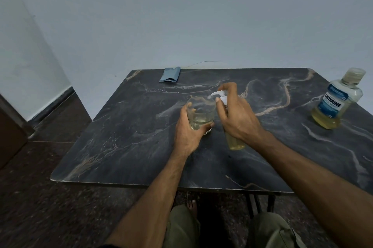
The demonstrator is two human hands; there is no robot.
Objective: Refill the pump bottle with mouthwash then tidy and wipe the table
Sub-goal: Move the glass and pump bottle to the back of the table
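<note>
A clear glass [201, 114] with a little yellowish liquid stands mid-table, and my left hand [186, 132] is wrapped around it. Just to its right is the pump bottle [235, 142], holding yellow liquid, its white pump head [220, 95] pointing its spout over the glass rim. My right hand [238, 114] grips the bottle's neck, with the index finger curled on top of the pump. A mouthwash bottle [337, 99] with a blue label, about a third full of yellow liquid, stands capped at the far right of the table.
A folded blue cloth [170, 74] lies at the back edge of the dark marble-patterned table [121, 136]. A grey wall rises right behind the table. My knees and a bare foot show below the front edge.
</note>
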